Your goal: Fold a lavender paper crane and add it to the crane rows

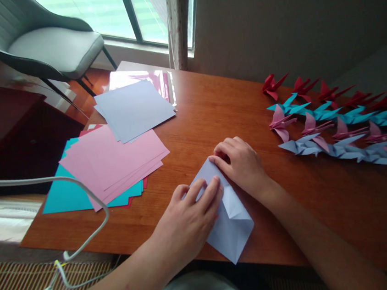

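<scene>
A pale lavender sheet of origami paper (231,239), partly folded, lies near the front edge of the table, one corner pointing at me. My left hand (198,209) rests on its left half, fingers stretched over the surface and pressing it down. At the far corner, my right hand (238,161) pinches the paper between thumb and fingers. A raised flap with a white inner side shows right of my left fingertips. My left hand hides part of the folds.
Pink sheets (119,164), turquoise sheets (69,195) and lavender sheets (137,109) overlap at the left beside a glossy plastic packet (162,81). Rows of red, turquoise, pink and lavender paper cranes (312,125) stand at the right. A white cable (95,197) crosses the left side.
</scene>
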`<state>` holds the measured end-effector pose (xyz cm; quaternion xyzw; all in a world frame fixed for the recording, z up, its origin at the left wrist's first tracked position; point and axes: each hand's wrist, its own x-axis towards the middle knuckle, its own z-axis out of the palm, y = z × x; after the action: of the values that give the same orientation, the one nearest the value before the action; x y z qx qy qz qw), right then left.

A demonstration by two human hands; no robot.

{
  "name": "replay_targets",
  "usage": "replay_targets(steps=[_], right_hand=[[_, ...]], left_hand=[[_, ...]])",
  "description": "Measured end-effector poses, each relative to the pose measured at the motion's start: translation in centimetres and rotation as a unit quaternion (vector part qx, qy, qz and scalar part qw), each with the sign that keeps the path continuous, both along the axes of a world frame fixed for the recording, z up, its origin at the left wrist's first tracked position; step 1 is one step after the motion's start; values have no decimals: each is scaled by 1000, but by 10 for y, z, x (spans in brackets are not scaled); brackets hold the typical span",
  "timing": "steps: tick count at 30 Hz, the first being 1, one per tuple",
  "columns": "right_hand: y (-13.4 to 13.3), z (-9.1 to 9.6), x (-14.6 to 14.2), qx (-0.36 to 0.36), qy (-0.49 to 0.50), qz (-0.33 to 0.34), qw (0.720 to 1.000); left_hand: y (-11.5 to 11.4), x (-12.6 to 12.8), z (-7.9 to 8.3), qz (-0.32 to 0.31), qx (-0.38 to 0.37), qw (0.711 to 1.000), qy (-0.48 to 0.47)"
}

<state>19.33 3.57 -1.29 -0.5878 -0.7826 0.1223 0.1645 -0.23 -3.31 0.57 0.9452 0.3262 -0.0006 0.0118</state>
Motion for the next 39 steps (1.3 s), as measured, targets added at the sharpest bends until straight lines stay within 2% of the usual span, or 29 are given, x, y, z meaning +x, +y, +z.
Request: replay_targets(steps=[6,10,14,20,27,33,39], right_hand=[[24,1,-11,7,-2,-12,1000],[25,0,-7,6,29,8,1000],[10,1,7,-8,58,39,997],[-21,9,32,-49,33,70,996],[-33,15,49,-81,11,105,991],[-25,15,39,-66,10,99,993],[2,6,23,-29,2,86,996]], left_hand=[[0,0,0,3,-3,1000,5],[0,0,0,4,-5,1000,0],[1,0,1,5,-13,1000,-2],[2,-1,2,-1,-12,1000,-1],[1,-1,1,3,-13,1000,1],[1,0,0,6,-19,1000,-2],[1,0,1,6,-16,1000,-5]])
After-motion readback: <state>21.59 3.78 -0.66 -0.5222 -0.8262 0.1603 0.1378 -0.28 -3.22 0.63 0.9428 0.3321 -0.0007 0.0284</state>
